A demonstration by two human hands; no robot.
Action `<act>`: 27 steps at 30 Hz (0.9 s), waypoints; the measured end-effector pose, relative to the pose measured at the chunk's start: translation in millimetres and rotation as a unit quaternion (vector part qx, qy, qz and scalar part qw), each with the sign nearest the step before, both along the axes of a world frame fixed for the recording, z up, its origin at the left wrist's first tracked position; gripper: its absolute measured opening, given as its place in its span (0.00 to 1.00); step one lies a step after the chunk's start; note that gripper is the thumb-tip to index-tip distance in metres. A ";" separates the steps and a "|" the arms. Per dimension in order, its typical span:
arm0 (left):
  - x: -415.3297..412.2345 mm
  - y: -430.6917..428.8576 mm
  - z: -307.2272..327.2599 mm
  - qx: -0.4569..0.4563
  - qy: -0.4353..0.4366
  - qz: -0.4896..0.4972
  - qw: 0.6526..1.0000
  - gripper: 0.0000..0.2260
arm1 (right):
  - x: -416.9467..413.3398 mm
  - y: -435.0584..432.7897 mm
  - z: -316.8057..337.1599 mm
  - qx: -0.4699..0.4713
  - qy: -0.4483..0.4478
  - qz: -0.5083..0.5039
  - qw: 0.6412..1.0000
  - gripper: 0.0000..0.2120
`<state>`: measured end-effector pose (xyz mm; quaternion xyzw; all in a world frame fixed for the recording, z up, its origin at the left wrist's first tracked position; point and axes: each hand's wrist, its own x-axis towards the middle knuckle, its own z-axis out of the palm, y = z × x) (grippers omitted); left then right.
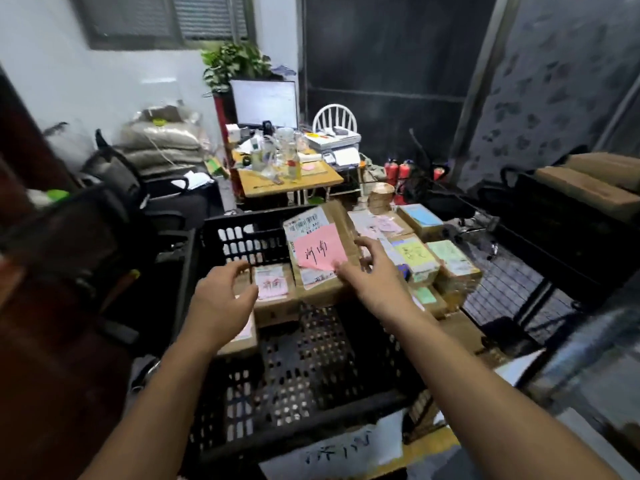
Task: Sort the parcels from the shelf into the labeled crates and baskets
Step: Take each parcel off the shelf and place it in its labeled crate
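Observation:
A black perforated crate point(311, 362) stands in front of me with a white handwritten label point(339, 448) on its near wall. Inside it a cardboard parcel with a pink note point(320, 252) leans tilted against the far right side. My right hand point(372, 268) touches that parcel's lower right edge, fingers spread and loosely bent. My left hand point(225, 299) hovers above the crate's left side with relaxed fingers and holds nothing. Two more parcels lie in the crate: one with a pink label point(272, 282) and one under my left hand point(242, 337).
Right of the crate, several parcels with blue, yellow and green notes point(422, 251) lie in another container. A black wire basket point(512, 292) stands further right. A cluttered desk point(287, 174) with a monitor, a black chair point(138, 188) and red fire extinguishers point(398, 171) are behind.

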<state>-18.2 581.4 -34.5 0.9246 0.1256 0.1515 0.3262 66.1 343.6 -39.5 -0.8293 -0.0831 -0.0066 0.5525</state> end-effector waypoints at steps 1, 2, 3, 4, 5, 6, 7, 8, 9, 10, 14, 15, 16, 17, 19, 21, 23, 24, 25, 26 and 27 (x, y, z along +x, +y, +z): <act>1.5 9.8 -0.7 0.012 0.013 0.002 1.000 0.23 | 9.2 11.7 -5.4 -0.037 0.000 -0.008 0.999 0.27; 3.5 19.1 -2.1 0.029 0.027 0.005 0.999 0.24 | 17.1 22.2 -10.4 -0.073 0.009 -0.017 0.997 0.29; 6.4 27.4 -5.0 0.051 0.043 0.007 0.998 0.23 | 23.4 31.5 -15.3 -0.100 0.020 -0.023 0.995 0.29; 9.7 34.6 -8.0 0.077 0.060 0.011 0.995 0.22 | 27.9 40.5 -19.8 -0.119 0.032 -0.027 0.992 0.30; 13.0 40.8 -11.5 0.101 0.078 0.014 0.992 0.22 | 30.8 48.5 -24.0 -0.136 0.041 -0.026 0.990 0.30; 16.0 46.1 -14.9 0.115 0.092 0.014 0.989 0.22 | 32.6 56.1 -28.0 -0.158 0.042 -0.026 0.986 0.30; 18.5 50.6 -18.3 0.122 0.106 0.014 0.987 0.23 | 35.4 64.4 -32.9 -0.181 0.039 -0.026 0.982 0.30; 21.1 54.4 -21.0 0.125 0.116 0.013 0.985 0.23 | 38.1 72.6 -36.6 -0.200 0.038 -0.025 0.979 0.30; 23.6 58.3 -23.6 0.130 0.123 0.011 0.984 0.23 | 42.7 80.3 -41.4 -0.210 0.041 -0.025 0.976 0.30; 26.0 61.5 -25.3 0.136 0.128 0.010 0.982 0.23 | 48.2 87.1 -46.8 -0.217 0.049 -0.027 0.975 0.30; 36.3 70.8 -27.6 0.153 0.142 0.007 0.978 0.23 | 72.3 99.6 -69.7 -0.234 0.104 -0.048 0.965 0.29; 38.9 72.4 -27.8 0.155 0.144 0.008 0.977 0.23 | 77.7 100.8 -75.1 -0.236 0.112 -0.053 0.964 0.29; 41.7 74.1 -28.2 0.155 0.145 0.010 0.977 0.23 | 82.1 102.6 -79.9 -0.239 0.116 -0.058 0.962 0.28; 44.5 75.8 -29.0 0.155 0.145 0.011 0.977 0.23 | 85.1 105.3 -84.9 -0.243 0.117 -0.060 0.961 0.28; 49.9 79.0 -30.4 0.157 0.147 0.013 0.976 0.23 | 87.7 112.8 -93.4 -0.255 0.104 -0.049 0.960 0.27; 54.4 79.6 -32.3 0.160 0.155 0.014 0.975 0.23 | 89.5 119.1 -100.4 -0.267 0.076 -0.023 0.960 0.25; 56.8 78.4 -34.4 0.162 0.164 0.014 0.973 0.24 | 94.1 122.2 -101.6 -0.274 0.056 -0.011 0.960 0.22; 57.3 77.4 -35.4 0.166 0.166 0.015 0.972 0.24 | 96.4 122.7 -100.5 -0.278 0.050 -0.011 0.959 0.21; 57.6 76.4 -36.5 0.173 0.167 0.016 0.970 0.24 | 99.4 122.3 -100.1 -0.286 0.043 -0.010 0.957 0.20; 57.3 75.6 -37.2 0.184 0.170 0.017 0.968 0.24 | 101.9 121.5 -99.2 -0.300 0.040 -0.008 0.953 0.19; 56.5 74.8 -37.8 0.196 0.176 0.017 0.965 0.24 | 105.4 120.0 -100.7 -0.311 0.040 -0.007 0.949 0.18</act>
